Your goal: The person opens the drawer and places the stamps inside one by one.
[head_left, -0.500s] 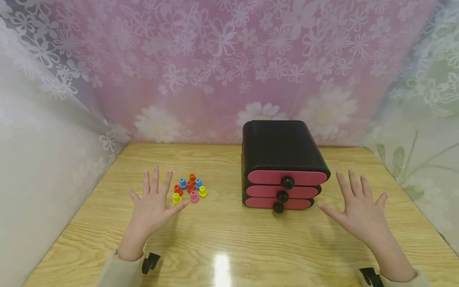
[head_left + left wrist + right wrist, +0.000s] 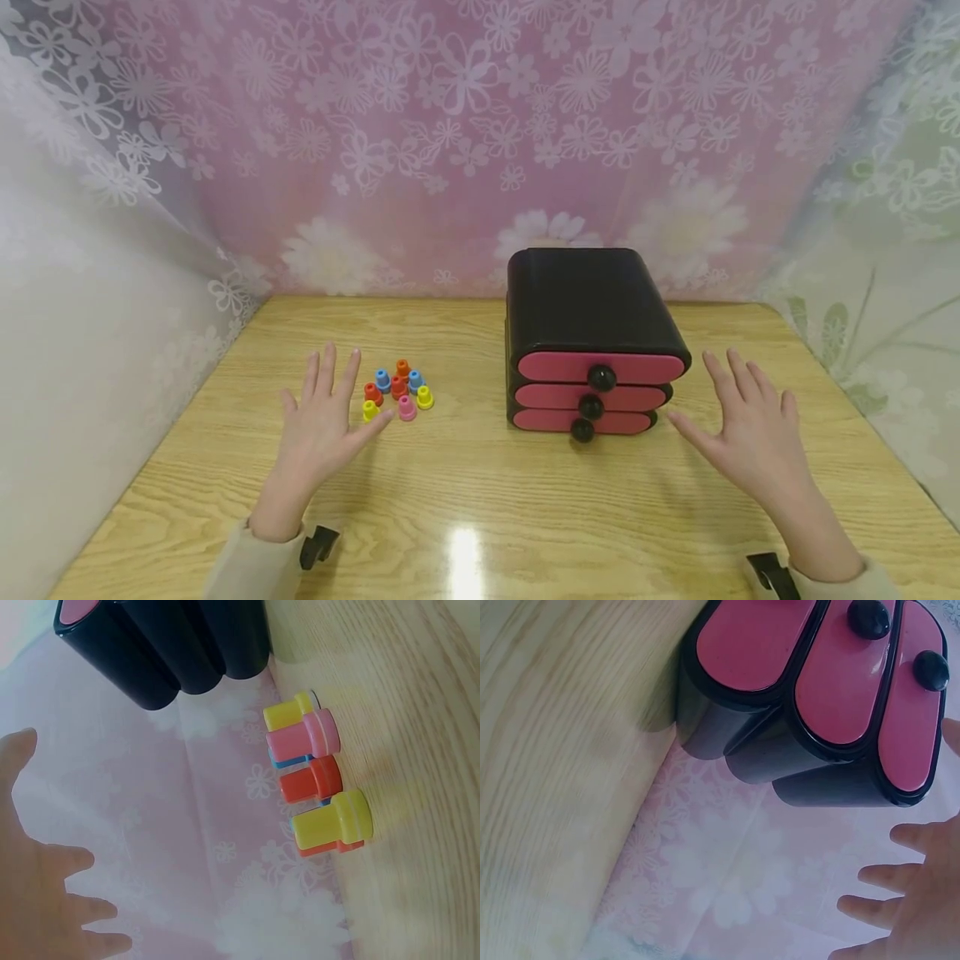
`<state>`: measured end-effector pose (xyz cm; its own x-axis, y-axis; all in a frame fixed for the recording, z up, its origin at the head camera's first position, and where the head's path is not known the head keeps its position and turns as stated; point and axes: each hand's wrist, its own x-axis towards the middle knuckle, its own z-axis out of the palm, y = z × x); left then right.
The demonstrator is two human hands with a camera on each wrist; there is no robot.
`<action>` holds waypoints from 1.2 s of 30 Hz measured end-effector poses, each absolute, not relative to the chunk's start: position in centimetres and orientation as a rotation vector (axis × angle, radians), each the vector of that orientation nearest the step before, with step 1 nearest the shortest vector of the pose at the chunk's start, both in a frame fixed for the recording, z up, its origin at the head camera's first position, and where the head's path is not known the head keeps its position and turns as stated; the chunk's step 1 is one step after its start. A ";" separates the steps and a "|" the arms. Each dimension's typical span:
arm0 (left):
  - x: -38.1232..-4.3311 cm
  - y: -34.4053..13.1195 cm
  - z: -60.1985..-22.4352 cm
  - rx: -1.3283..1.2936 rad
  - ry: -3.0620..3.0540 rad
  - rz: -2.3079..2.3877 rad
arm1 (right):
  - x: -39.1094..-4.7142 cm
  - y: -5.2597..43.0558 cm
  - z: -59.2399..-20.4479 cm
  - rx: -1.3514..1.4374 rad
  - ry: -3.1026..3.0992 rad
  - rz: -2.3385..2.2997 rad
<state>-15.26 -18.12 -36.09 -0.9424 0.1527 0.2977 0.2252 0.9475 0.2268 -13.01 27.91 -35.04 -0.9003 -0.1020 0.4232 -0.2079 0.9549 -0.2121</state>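
My left hand is held above the left part of the table, fingers spread and nothing in it. Just right of it stands a group of small plastic toy stamps in red, orange, blue, yellow and pink, among them a pink stamp. The left wrist view shows them upright on the wood, a yellow stamp nearest. My right hand, also spread and holding nothing, hovers to the right of a black three-drawer box. Its pink drawer fronts carry round black knobs, and all drawers are closed.
Both things stand on a light wooden table with a bright light reflection near its front. A pink floral curtain hangs behind, and pale floral cloth borders the left and right sides.
The fingers of both hands have drawn slightly closer together. Both hands remain raised in nearly the same place; the stamps and the drawer box have not moved on the table.
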 end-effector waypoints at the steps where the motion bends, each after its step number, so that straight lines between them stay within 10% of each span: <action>1: -15.3 -18.1 -36.1 -0.283 -2.820 -0.380 | -13.0 27.9 -35.1 0.228 -2.674 0.357; 36: -16.1 -15.5 -36.3 -0.595 -2.467 -0.439 | -13.7 27.5 -34.5 0.373 -2.260 0.419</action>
